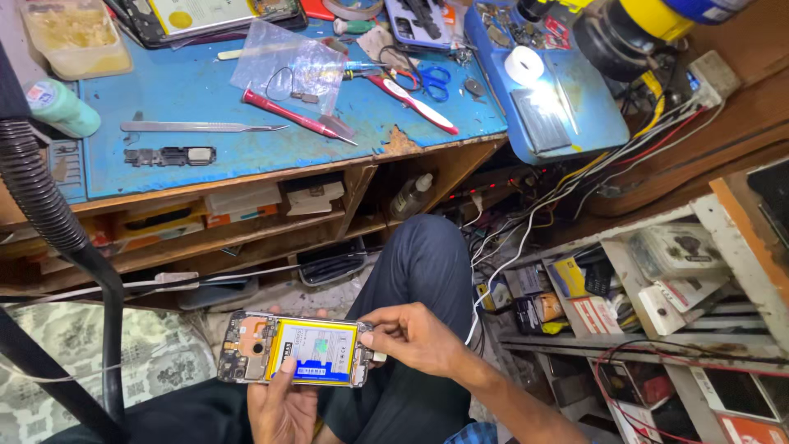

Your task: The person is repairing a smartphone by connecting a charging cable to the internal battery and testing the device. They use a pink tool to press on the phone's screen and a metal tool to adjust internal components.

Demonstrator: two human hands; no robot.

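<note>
Low at 6 o'clock, over the lap — opened smartphone [294, 349], back cover off, yellow-edged battery [316, 352] showing. Left hand [281, 403] cradles it from below, fingers wrapped round the frame, thumb on the battery. Right hand [415, 335] pinches its 3 o'clock end, fingers closed. Blue table [197, 90] at 12 o'clock — red screwdriver [296, 117], tweezers [197, 127].

A yellow-bordered battery label [316, 352] lies within the grip, a clear plastic bag [289, 70] rests on the worktop far above it, and red-and-white boxes [593, 314] fill shelves to its right.
</note>
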